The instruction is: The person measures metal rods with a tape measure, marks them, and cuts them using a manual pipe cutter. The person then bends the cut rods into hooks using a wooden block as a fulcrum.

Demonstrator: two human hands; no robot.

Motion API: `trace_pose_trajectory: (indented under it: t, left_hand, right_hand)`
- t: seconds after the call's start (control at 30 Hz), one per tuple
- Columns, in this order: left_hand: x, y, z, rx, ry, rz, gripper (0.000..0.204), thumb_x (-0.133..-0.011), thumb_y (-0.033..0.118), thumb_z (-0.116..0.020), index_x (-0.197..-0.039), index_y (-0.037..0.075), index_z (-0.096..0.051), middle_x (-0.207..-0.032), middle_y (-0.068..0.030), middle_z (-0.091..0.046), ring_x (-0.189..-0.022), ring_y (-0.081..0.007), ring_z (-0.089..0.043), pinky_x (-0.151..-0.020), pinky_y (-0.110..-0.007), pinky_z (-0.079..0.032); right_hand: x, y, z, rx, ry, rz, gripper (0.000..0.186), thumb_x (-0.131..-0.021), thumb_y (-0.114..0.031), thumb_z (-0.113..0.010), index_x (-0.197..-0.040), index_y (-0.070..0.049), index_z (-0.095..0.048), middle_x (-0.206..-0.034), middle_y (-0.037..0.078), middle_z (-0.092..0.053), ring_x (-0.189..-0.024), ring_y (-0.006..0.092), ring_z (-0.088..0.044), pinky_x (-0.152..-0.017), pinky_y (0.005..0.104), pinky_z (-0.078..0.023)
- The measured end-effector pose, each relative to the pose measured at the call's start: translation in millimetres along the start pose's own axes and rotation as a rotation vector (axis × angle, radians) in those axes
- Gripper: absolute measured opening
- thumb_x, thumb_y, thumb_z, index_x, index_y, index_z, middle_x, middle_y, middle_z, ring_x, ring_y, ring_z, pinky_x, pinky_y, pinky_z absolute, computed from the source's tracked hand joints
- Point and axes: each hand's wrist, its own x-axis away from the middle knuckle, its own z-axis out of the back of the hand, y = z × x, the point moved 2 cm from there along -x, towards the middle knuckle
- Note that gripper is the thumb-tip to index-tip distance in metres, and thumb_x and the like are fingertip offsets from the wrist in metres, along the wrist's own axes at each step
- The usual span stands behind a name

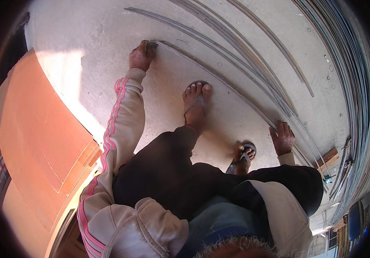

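Observation:
My left hand (pixel 141 56) is closed on a small dark round object (pixel 152 45) at the upper end of a long, thin metal strip (pixel 215 79), which lies diagonally across the concrete floor (pixel 86 30). What the round object is, I cannot make out clearly. My right hand (pixel 283 136) lies on the strip's lower right part, thumb and fingers apart over it. Between my hands are my two sandaled feet (pixel 197 103), just below the strip.
Several loose metal rods (pixel 254 34) lie beyond the strip. A dense bundle of long bars (pixel 361 107) curves along the right, with wooden pieces (pixel 327 158) near its lower part. An orange panel (pixel 43 129) fills the left side, beside a sunlit patch of floor.

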Motion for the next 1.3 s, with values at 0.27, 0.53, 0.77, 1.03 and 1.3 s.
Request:
trace_pose_trajectory:
  t: [0.27,0.53,0.77,1.03,1.3]
  left_hand:
    - [-4,-11,-4,-0.008,0.002,-0.019,0.032,-0.090,0.038,-0.064,-0.112,0.014,-0.062,-0.092,-0.0183,-0.071,-0.084,-0.0424,-0.068,-0.076,-0.052,-0.054]
    - [1,-7,-1,0.007,0.069,0.015,0.030,-0.089,0.037,-0.066,-0.110,0.016,-0.065,-0.090,-0.0165,-0.072,-0.086,-0.0404,-0.069,-0.077,-0.050,-0.055]
    - [-14,8,10,0.064,-0.119,0.015,0.024,-0.085,0.033,-0.068,-0.101,0.016,-0.071,-0.089,-0.0142,-0.073,-0.086,-0.0362,-0.070,-0.079,-0.046,-0.055]
    - [-29,13,8,-0.241,-0.154,-0.162,0.018,-0.085,0.025,-0.067,-0.099,0.016,-0.073,-0.095,-0.0112,-0.073,-0.093,-0.0329,-0.069,-0.084,-0.044,-0.055]
    - [-29,28,6,-0.267,-0.105,-0.022,0.023,-0.086,0.031,-0.067,-0.100,0.013,-0.072,-0.099,-0.0133,-0.073,-0.101,-0.0326,-0.068,-0.087,-0.046,-0.055]
  right_hand:
    - [-5,-6,4,-0.048,0.084,0.028,0.028,-0.079,-0.018,-0.074,-0.103,-0.009,-0.064,-0.085,0.005,-0.064,-0.072,0.0228,-0.066,-0.059,0.0363,-0.055]
    - [-4,-2,1,-0.038,0.047,0.024,0.033,-0.076,-0.013,-0.073,-0.107,-0.009,-0.064,-0.089,0.005,-0.066,-0.075,0.0235,-0.066,-0.063,0.0370,-0.055]
    - [-3,-3,-10,0.010,-0.040,-0.084,0.036,-0.078,-0.020,-0.073,-0.111,-0.011,-0.064,-0.089,0.006,-0.065,-0.078,0.0262,-0.066,-0.064,0.0400,-0.056]
    - [-11,-2,-16,-0.004,-0.225,-0.169,0.040,-0.081,-0.019,-0.074,-0.117,-0.010,-0.059,-0.091,0.011,-0.068,-0.083,0.0348,-0.067,-0.069,0.0476,-0.055]
    - [-18,-12,4,0.046,-0.083,-0.028,0.042,-0.085,-0.028,-0.074,-0.120,-0.010,-0.060,-0.096,0.013,-0.069,-0.087,0.0352,-0.068,-0.074,0.0481,-0.055]
